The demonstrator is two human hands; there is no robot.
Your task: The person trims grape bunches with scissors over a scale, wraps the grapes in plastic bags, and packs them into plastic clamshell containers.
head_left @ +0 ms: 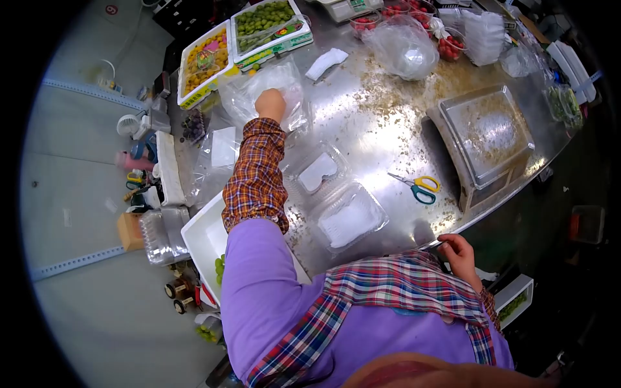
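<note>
My left hand (pixel 270 105) reaches far across the metal table, closed in a fist on a clear plastic bag (pixel 294 97). The fingertips are hidden from above. My right hand (pixel 460 255) rests by the table's near edge, its fingers loosely bent and nothing visible in them. Between the hands lie two clear plastic boxes, a nearer one (pixel 381 216) and a farther one (pixel 339 155), each with a white pad inside. Scissors (pixel 424 189) with yellow and green handles lie to their right. Partly under my left arm stands a white foam box (pixel 202 229) with green grapes (pixel 220 269).
Foam boxes of yellow fruit (pixel 206 61) and green fruit (pixel 265 22) stand at the back left. Red fruit tubs (pixel 451 48) and a bundled plastic bag (pixel 407 52) are at the back. An upturned metal tray (pixel 488 136) occupies the right. Stacked clear containers (pixel 165 236) stand at left.
</note>
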